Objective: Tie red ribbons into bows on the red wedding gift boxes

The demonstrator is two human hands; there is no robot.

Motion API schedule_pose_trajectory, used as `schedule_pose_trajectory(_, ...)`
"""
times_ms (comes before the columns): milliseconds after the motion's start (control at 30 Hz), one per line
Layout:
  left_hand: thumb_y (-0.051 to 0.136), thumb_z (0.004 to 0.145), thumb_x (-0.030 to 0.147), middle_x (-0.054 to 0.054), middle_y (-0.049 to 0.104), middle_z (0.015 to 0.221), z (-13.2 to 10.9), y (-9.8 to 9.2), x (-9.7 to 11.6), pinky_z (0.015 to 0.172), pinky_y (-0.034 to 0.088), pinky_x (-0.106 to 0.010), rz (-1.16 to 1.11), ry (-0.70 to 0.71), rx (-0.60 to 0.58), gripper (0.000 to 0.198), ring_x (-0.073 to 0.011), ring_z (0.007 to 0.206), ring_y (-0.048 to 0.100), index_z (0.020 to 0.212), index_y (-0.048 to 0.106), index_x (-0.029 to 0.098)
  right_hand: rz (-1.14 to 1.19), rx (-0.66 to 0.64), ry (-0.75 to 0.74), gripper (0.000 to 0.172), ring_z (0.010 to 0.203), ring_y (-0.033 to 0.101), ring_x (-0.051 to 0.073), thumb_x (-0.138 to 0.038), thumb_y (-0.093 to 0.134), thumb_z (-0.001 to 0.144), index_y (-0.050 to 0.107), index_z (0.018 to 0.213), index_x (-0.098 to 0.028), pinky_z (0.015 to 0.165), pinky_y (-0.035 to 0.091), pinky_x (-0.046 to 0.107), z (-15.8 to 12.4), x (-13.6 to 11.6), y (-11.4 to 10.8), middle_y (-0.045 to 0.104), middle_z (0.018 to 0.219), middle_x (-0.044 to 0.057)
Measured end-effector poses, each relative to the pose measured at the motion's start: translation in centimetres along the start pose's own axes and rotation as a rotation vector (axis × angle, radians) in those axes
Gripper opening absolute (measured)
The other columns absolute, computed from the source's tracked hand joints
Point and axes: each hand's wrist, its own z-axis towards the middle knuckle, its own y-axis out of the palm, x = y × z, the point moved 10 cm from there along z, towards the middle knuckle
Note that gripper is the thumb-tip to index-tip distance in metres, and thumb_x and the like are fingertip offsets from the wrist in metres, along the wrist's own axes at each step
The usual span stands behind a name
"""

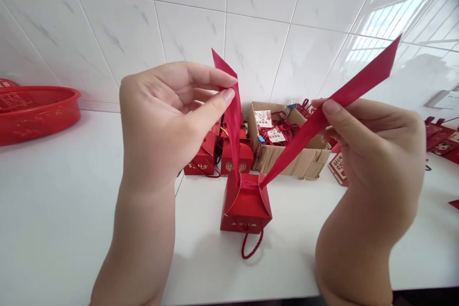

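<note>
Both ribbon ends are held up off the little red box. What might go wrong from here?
1. The ribbon runs taut from the box to the left hand and right hand; a harder pull may tip the box or crush its folded top.
2. The left strand looks twisted below the fingers, so it may tighten down twisted.

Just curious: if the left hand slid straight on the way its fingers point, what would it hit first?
Probably the right hand pinching the other ribbon end; the left hand points right, though depth is unclear.
</note>
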Motion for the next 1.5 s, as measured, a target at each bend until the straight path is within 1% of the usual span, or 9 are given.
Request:
schedule_pose_trajectory(200, 0.075, 0.072, 0.010, 0.003, 0.072, 0.072, 0.1, 0.7, -0.2, 0.058, 0.057, -0.020, -0.052, 0.055, 0.014, 0.014, -0.0112, 0.066, 0.067, 0.079, 0.072, 0.021, 0.113, -0.102, 0.045, 0.003, 0.063, 0.065, 0.014, -0.021, 0.072, 0.077, 0.075, 0.075, -0.021, 0.055, 0.054, 0.027, 0.5, 0.7, 1.5, 0.071, 0.071, 0.001)
schedule_pose_trajectory(333, 0.076, 0.071, 0.015, 0.002, 0.072, 0.078, 0.2, 1.1, -1.3, 0.062, 0.058, -0.024, -0.159, -0.021, 0.018, 0.027, -0.0138, 0.070, 0.069, 0.095, 0.069, 0.024, 0.185, -0.181, 0.024, 0.009, 0.066, 0.065, 0.014, -0.028, 0.068, 0.081, 0.076, 0.078, -0.022, 0.056, 0.053, 0.026, 0.8, 1.3, 2.8, 0.071, 0.075, 0.001)
schedule_pose_trajectory(500, 0.075, 0.072, 0.014, 0.002, 0.071, 0.075, -0.1, 1.9, -2.6, 0.062, 0.057, -0.025, -0.327, -0.162, -0.012, 0.037, -0.0135, 0.066, 0.067, 0.106, 0.062, 0.024, 0.366, -0.272, 0.030, 0.011, 0.080, 0.068, 0.016, -0.029, 0.069, 0.081, 0.075, 0.088, -0.024, 0.069, 0.057, 0.029, 0.4, 2.0, 4.7, 0.073, 0.087, 0.001)
schedule_pose_trajectory(567, 0.075, 0.072, 0.013, 0.002, 0.070, 0.074, -0.2, 2.3, -2.9, 0.062, 0.056, -0.024, -0.409, -0.213, -0.027, 0.034, -0.0122, 0.065, 0.065, 0.101, 0.061, 0.023, 0.398, -0.282, 0.035, 0.012, 0.081, 0.068, 0.016, -0.030, 0.067, 0.082, 0.075, 0.089, -0.024, 0.071, 0.057, 0.029, 0.3, 2.1, 5.1, 0.073, 0.086, 0.001)
schedule_pose_trajectory(700, 0.073, 0.072, 0.008, 0.004, 0.064, 0.069, -0.3, 2.8, -3.1, 0.064, 0.054, -0.018, -0.509, -0.244, -0.055, 0.016, -0.0076, 0.065, 0.062, 0.076, 0.062, 0.020, 0.429, -0.299, 0.044, 0.015, 0.074, 0.066, 0.014, -0.034, 0.064, 0.085, 0.076, 0.087, -0.024, 0.066, 0.055, 0.026, 0.3, 2.0, 5.3, 0.071, 0.078, 0.001)
schedule_pose_trajectory(800, 0.070, 0.073, 0.007, 0.004, 0.066, 0.071, -0.3, 2.6, -2.8, 0.066, 0.054, -0.017, -0.450, -0.191, -0.043, 0.014, -0.0070, 0.068, 0.063, 0.071, 0.068, 0.021, 0.473, -0.302, 0.061, 0.014, 0.073, 0.065, 0.014, -0.033, 0.065, 0.085, 0.076, 0.087, -0.025, 0.066, 0.054, 0.026, 0.4, 2.1, 5.2, 0.071, 0.077, 0.001)
schedule_pose_trajectory(1033, 0.070, 0.078, 0.015, 0.000, 0.075, 0.084, -0.9, 1.6, -1.2, 0.074, 0.060, -0.024, -0.145, -0.036, 0.065, 0.014, -0.0129, 0.078, 0.070, 0.089, 0.075, 0.024, 0.467, -0.288, 0.071, 0.014, 0.075, 0.065, 0.014, -0.033, 0.066, 0.084, 0.076, 0.086, -0.024, 0.067, 0.053, 0.026, 0.2, 2.3, 4.9, 0.072, 0.081, 0.001)
schedule_pose_trajectory(1200, 0.070, 0.079, 0.014, 0.001, 0.075, 0.090, -1.0, 1.2, -0.3, 0.076, 0.060, -0.022, -0.106, 0.033, 0.087, 0.018, -0.0126, 0.082, 0.071, 0.093, 0.074, 0.025, 0.437, -0.282, 0.054, 0.013, 0.073, 0.064, 0.014, -0.033, 0.065, 0.084, 0.076, 0.083, -0.025, 0.065, 0.052, 0.027, 0.2, 2.0, 4.8, 0.071, 0.077, 0.001)
schedule_pose_trajectory(1500, 0.071, 0.078, 0.014, 0.001, 0.075, 0.091, -1.0, 1.2, -0.3, 0.078, 0.060, -0.022, -0.106, 0.036, 0.104, 0.019, -0.0128, 0.085, 0.071, 0.093, 0.074, 0.025, 0.373, -0.317, 0.056, 0.017, 0.079, 0.066, 0.018, -0.035, 0.064, 0.085, 0.077, 0.089, -0.025, 0.071, 0.053, 0.030, 0.0, 1.9, 5.1, 0.073, 0.083, 0.002)
